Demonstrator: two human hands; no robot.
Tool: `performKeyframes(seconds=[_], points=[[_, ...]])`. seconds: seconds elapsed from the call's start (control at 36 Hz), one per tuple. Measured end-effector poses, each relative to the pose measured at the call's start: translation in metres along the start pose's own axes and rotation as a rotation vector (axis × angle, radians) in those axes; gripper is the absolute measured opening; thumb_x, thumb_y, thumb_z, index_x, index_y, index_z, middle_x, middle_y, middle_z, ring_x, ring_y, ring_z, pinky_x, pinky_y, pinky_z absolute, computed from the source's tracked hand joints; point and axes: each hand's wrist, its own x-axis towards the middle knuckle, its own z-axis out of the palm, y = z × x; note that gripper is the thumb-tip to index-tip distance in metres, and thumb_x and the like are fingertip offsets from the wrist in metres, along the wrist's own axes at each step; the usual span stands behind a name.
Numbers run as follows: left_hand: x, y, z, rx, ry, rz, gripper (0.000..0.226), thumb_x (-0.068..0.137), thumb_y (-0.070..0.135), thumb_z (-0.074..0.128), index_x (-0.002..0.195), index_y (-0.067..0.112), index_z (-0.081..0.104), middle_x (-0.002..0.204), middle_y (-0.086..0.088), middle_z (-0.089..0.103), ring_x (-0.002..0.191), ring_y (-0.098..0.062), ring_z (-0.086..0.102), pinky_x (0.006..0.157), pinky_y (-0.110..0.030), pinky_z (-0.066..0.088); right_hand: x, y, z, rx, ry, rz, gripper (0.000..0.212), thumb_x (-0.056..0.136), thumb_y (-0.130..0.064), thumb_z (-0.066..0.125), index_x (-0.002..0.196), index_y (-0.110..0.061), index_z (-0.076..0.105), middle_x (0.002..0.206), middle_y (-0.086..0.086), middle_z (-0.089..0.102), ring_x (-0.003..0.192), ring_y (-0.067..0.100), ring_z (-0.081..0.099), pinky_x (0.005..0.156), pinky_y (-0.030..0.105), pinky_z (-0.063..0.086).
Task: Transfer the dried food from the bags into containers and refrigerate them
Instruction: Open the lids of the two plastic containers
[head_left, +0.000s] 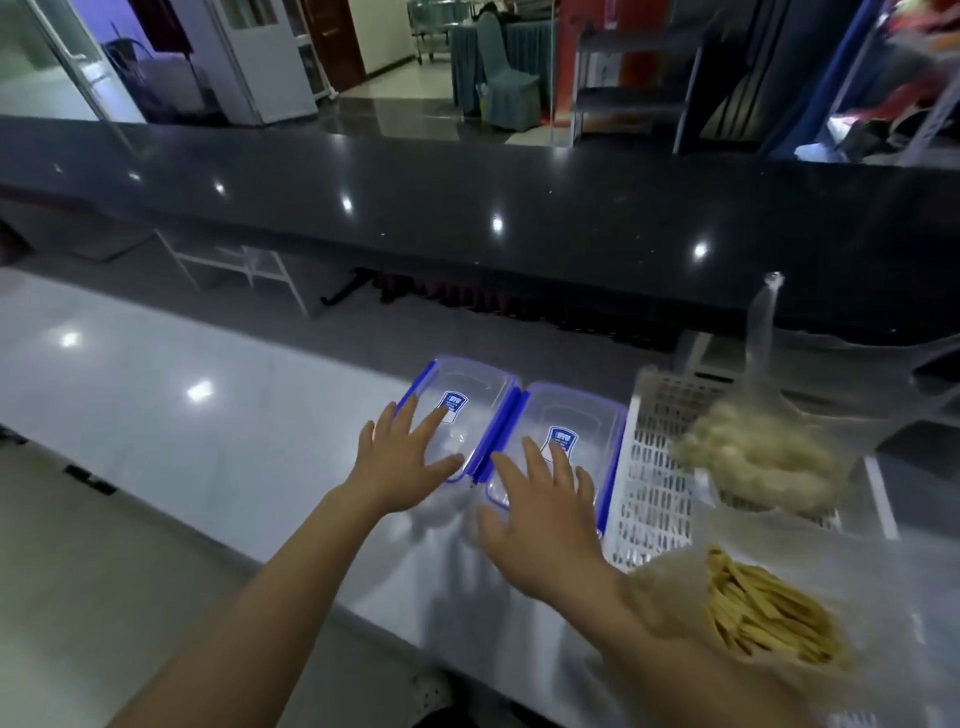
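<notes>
left hand (400, 462): fingers were spread and pretty much straight, tips lying on or just over the lid of the left container (462, 410). not gripping anything as far as i could tell.
right hand (540, 514): same deal, fingers splayed flat over the near end of the right container (566, 436), nothing pinched. couldn't tell if it was actually pressing down or just hovering.
containers: two clear tubs with blue clip lids, side by side and touching along their blue edges on the white counter (218, 415). lids looked on. long axes ran away from the person, tilted a bit to the right.
dried food: bag of yellow strips (763, 613) sat just right of the right forearm, near the counter edge. bag of pale clumpy stuff (753, 447) was further back on the white basket (654, 467), which was just beside the right container.
key relation: both bags were off to the right, so the right hand was clearly nearer to them; each hand was already lined up with its own tub.
my guess at the step: popping the lids off first, nothing poured yet.
</notes>
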Motion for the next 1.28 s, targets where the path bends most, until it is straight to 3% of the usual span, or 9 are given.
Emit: performKeyframes(seconds=[0.17,0.31,0.44,0.56,0.81,0.97,1.11,1.28], points=[[0.028,0.011,0.013,-0.058,-0.009,0.085,0.085,0.085,0.082,0.036,0.157,0.044,0.007,0.169,0.001,-0.006,0.154,-0.027,-0.01,0.121,-0.055,-0.005,0.046,0.013,0.035,-0.117,0.0,0.218,0.066,0.098,-0.059,0.033,0.158,-0.035,0.015,0.169,0.003,0.0,0.154,0.03,-0.011,0.121,0.054,-0.003],[0.042,-0.007,0.026,-0.07,0.019,0.164,0.093,0.077,0.09,0.03,0.156,0.047,0.004,0.169,0.003,-0.003,0.155,-0.024,-0.009,0.119,-0.056,-0.009,0.057,0.014,0.055,-0.167,0.043,0.282,0.066,0.096,-0.065,0.027,0.156,-0.047,0.005,0.168,-0.003,-0.009,0.152,0.027,-0.019,0.118,0.053,-0.012],[0.061,-0.048,0.018,-0.069,0.0,0.261,0.096,0.075,0.088,0.042,0.155,0.049,0.007,0.168,0.006,0.006,0.155,-0.023,0.001,0.121,-0.056,-0.004,0.057,0.014,0.067,-0.265,0.068,0.284,0.063,0.099,-0.061,0.019,0.156,-0.047,-0.005,0.167,-0.007,-0.017,0.152,0.022,-0.022,0.116,0.053,-0.019],[0.078,-0.089,-0.001,-0.069,-0.063,0.358,0.095,0.073,0.087,0.051,0.153,0.053,0.012,0.168,0.006,-0.001,0.155,-0.023,-0.004,0.123,-0.055,0.0,0.059,0.011,0.072,-0.298,0.065,0.314,0.062,0.101,-0.059,0.015,0.154,-0.047,-0.013,0.165,-0.008,-0.021,0.151,0.02,-0.024,0.117,0.053,-0.018],[0.114,-0.147,-0.043,0.049,-0.312,0.318,0.125,0.048,0.089,0.069,0.148,0.062,0.0,0.167,0.001,-0.015,0.154,-0.029,-0.01,0.123,-0.05,0.007,0.055,-0.018,0.083,-0.265,0.048,0.308,0.06,0.102,-0.058,0.019,0.153,-0.05,-0.01,0.165,-0.013,-0.018,0.15,0.015,-0.025,0.116,0.051,-0.021],[0.113,-0.14,-0.054,0.027,-0.315,0.29,0.119,0.056,0.076,0.079,0.151,0.056,0.011,0.168,-0.004,-0.005,0.154,-0.033,-0.003,0.121,-0.053,0.014,0.052,-0.034,0.095,-0.238,0.073,0.303,0.06,0.098,-0.061,0.019,0.154,-0.052,-0.002,0.166,-0.015,-0.013,0.151,0.012,-0.023,0.119,0.051,-0.018],[0.112,-0.128,-0.061,0.076,-0.337,0.286,0.124,0.058,0.069,0.083,0.154,0.049,0.008,0.167,-0.011,0.001,0.152,-0.038,0.003,0.118,-0.057,0.021,0.054,-0.035,0.091,-0.179,0.091,0.335,0.067,0.088,-0.07,0.011,0.153,-0.053,0.006,0.166,-0.017,-0.004,0.152,0.009,-0.015,0.12,0.046,-0.015],[0.115,-0.122,-0.064,0.105,-0.358,0.3,0.126,0.059,0.067,0.084,0.155,0.046,0.006,0.166,-0.014,0.003,0.151,-0.042,0.006,0.116,-0.06,0.026,0.056,-0.03,0.088,-0.182,0.113,0.378,0.06,0.089,-0.068,0.016,0.147,-0.059,0.0,0.166,-0.018,-0.003,0.153,0.008,-0.012,0.12,0.046,-0.013]])
